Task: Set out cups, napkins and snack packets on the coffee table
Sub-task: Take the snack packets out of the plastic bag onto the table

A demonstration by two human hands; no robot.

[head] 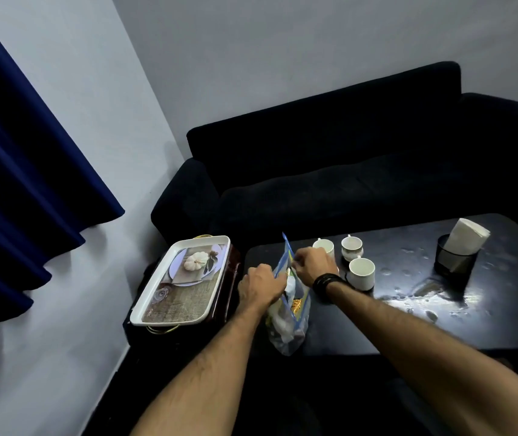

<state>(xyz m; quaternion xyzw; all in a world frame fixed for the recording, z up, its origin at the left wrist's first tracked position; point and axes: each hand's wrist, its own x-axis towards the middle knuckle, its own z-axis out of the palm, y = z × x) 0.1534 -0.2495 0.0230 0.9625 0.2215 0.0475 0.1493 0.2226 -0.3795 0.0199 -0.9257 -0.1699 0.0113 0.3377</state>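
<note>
A clear zip bag [287, 325] with a blue seal stands on the left end of the dark coffee table [408, 309]; snack packets show inside it. My left hand [259, 286] grips the bag's left lip. My right hand [314, 265] pinches the right lip near the top, holding the mouth apart. Three white cups stand just behind my right hand: one [323, 247] partly hidden by it, one patterned [352, 247], one [361, 273] nearest me. White napkins [466, 236] stick up from a black mesh holder [455, 259] at the table's right.
A white tray [182, 281] with a printed picture rests on a dark side stand left of the table. A black sofa [330, 171] runs behind the table. Blue curtains [25, 171] hang on the left wall. The tabletop's right part shows wet, glossy patches.
</note>
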